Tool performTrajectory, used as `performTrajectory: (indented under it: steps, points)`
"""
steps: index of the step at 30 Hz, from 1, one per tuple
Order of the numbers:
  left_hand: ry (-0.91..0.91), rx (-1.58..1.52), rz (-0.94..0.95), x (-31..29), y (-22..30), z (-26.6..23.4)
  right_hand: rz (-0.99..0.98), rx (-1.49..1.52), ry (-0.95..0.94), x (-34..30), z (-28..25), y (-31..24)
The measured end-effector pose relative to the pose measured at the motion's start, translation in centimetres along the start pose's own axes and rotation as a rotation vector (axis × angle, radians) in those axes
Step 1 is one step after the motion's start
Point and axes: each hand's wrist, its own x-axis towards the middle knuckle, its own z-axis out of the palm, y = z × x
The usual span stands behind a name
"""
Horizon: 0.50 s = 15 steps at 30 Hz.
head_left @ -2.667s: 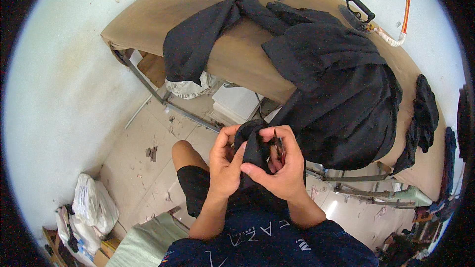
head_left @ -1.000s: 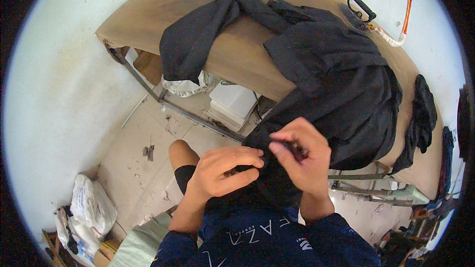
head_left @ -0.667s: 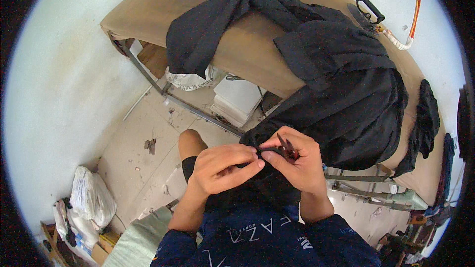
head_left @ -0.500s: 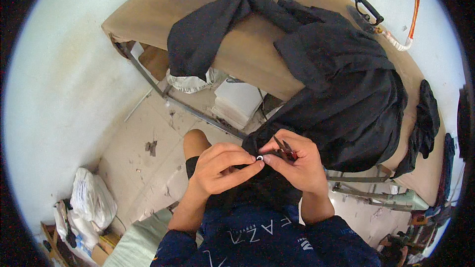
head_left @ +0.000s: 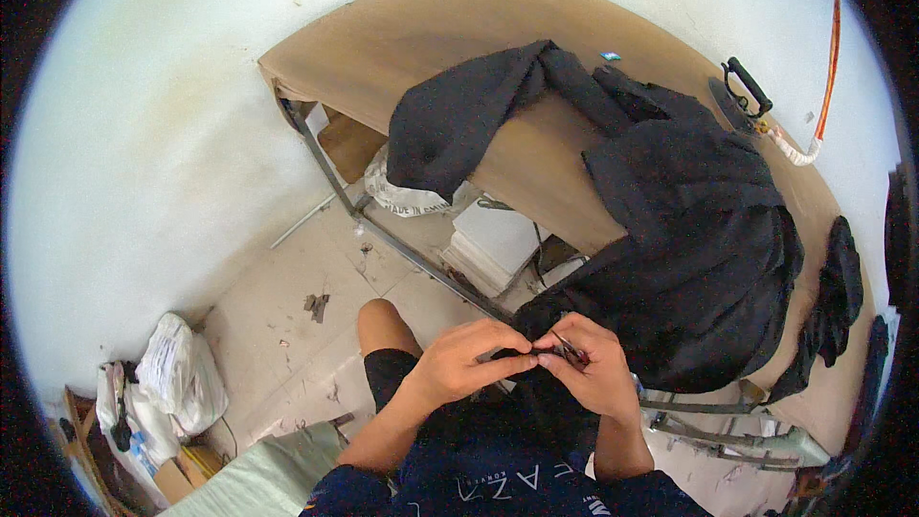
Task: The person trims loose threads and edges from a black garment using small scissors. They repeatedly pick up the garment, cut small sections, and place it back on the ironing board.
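A black garment [head_left: 704, 196] spreads over the brown-covered table [head_left: 421, 33] and hangs down its near side to my lap. My left hand [head_left: 469, 358] pinches a bit of the black cloth between thumb and fingers. Opposite it, almost touching, my right hand [head_left: 592, 364] grips the same cloth at the fingertips. Tucked in the right palm is a small pair of thread snips [head_left: 571, 350] with red on the handle, its dark blades pointing up and away. Between the fingertips, the fine detail is too small to make out.
An iron [head_left: 737, 101] with a black handle stands at the table's far right, its cord wrapped in white and orange. Beneath the table are a white stack [head_left: 493, 241] and a printed sack [head_left: 412, 193]. White plastic bags [head_left: 180, 373] sit at lower left beside a pale green cover [head_left: 258, 479].
The view has shifted, so the table appears lower and further right. A small white ring-shaped piece at my fingertips no longer shows; dark cloth is there now. The snips stay in my right hand.
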Motion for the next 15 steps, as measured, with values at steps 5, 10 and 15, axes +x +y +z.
performTrajectory:
  steps: [5,10,15]
  points:
    - [0.032,-0.017,-0.099,0.3,0.8,0.1,-0.031,-0.030,-0.009,-0.3,0.8,0.9]
    - [-0.088,0.004,0.005,0.2,-0.2,0.4,0.005,-0.097,-0.036,-0.8,-0.2,0.3]
    - [-0.150,-0.046,-0.123,-0.2,0.3,0.4,-0.001,0.006,-0.065,-1.0,0.2,1.1]
